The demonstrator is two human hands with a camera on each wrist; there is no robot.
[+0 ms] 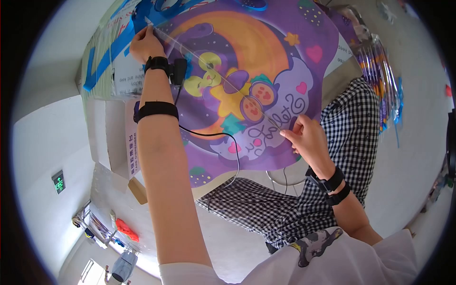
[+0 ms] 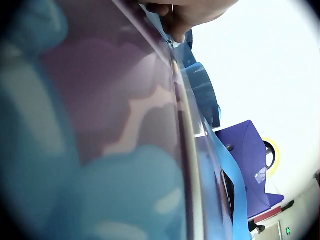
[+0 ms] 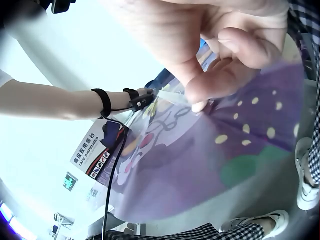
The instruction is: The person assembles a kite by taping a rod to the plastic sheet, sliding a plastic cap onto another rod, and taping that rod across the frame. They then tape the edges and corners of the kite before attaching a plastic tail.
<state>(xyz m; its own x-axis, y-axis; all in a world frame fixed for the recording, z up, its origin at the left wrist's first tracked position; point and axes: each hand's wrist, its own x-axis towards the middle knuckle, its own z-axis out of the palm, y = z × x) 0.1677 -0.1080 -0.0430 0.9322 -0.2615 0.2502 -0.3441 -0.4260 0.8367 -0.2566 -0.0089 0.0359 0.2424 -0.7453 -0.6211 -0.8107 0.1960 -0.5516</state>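
A strip of clear tape [image 1: 216, 71] runs taut and slanting over a purple printed sheet [image 1: 327, 28] with a cartoon moon and rabbit. My right hand [image 1: 308, 140] pinches its near end between thumb and forefinger, close above the sheet's lower edge; the right wrist view shows the translucent strip [image 3: 172, 96] leading away from those fingertips. At the far end, my left hand [image 1: 146, 46] has its fingertips together on the tape, beside blue ribbon [image 1: 139, 21] at the sheet's upper corner. The left wrist view shows those fingers [image 2: 179, 31] only partly.
A tape dispenser box [image 1: 133, 142] stands left of the sheet. Bundled plastic packets [image 1: 377, 71] lie at right. A black cable [image 1: 213, 134] hangs from my left wrist across the sheet. Checked trousers [image 1: 354, 114] are just below it. The left wrist view has a purple folder-like object [image 2: 245, 155].
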